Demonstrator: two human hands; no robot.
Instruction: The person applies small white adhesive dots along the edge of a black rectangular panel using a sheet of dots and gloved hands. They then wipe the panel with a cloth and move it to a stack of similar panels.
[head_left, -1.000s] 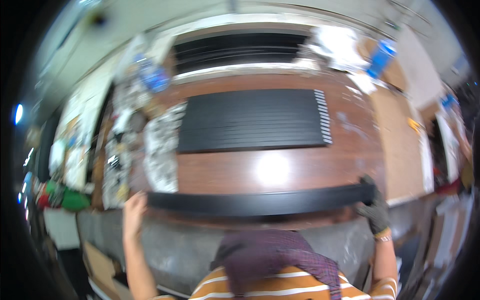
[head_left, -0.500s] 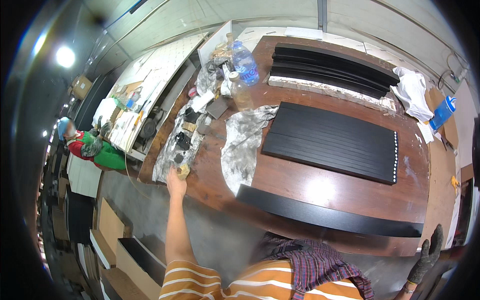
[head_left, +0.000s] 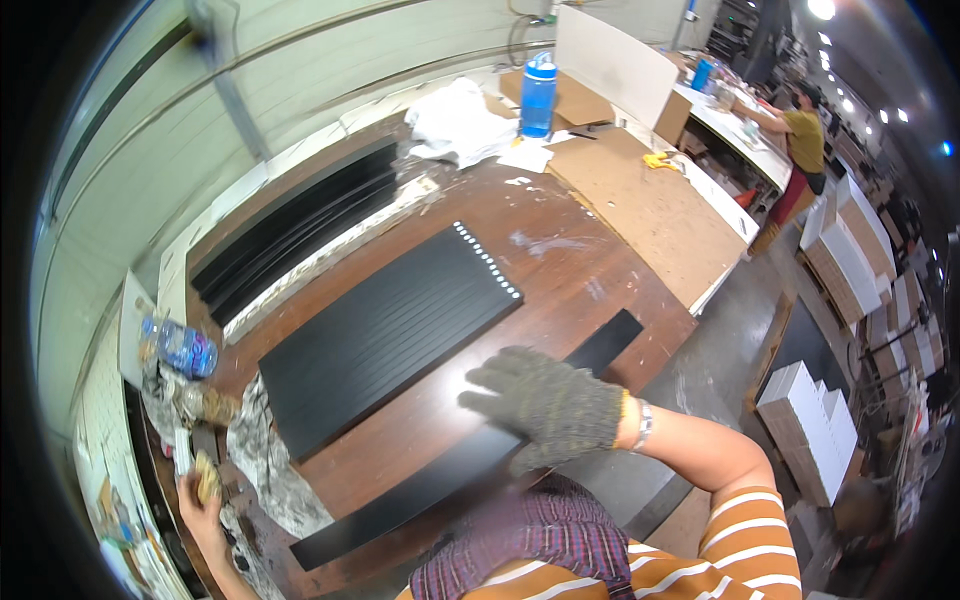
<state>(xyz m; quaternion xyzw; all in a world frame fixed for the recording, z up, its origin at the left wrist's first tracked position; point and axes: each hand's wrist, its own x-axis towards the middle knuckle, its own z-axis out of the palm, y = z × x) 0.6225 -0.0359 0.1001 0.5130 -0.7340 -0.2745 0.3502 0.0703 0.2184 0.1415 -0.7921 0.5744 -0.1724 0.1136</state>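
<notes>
My bare left hand (head_left: 200, 510) is closed around a small yellowish sponge-like pad (head_left: 208, 478) at the lower left, beside a stained grey-white rag (head_left: 270, 455). My right hand (head_left: 550, 405), in a dark knit glove, has its fingers spread and holds nothing. It hovers over or rests on a long black strip (head_left: 410, 498) along the table's near edge, hiding its middle; contact cannot be made out. Just beyond lies a flat row of black strips (head_left: 390, 335), with white dots along the right end.
On the brown table (head_left: 570, 250), more black strips (head_left: 300, 225) are stacked at the back on a white board. A large plastic bottle (head_left: 188, 350) stands left; a blue bottle (head_left: 537, 95) and white cloth (head_left: 460, 120) are at the back. A co-worker (head_left: 800, 140) is at another bench, far right.
My view has swung to the right. My gloved right hand has come from the right edge over the near black strip. My left hand still holds the yellowish pad.
</notes>
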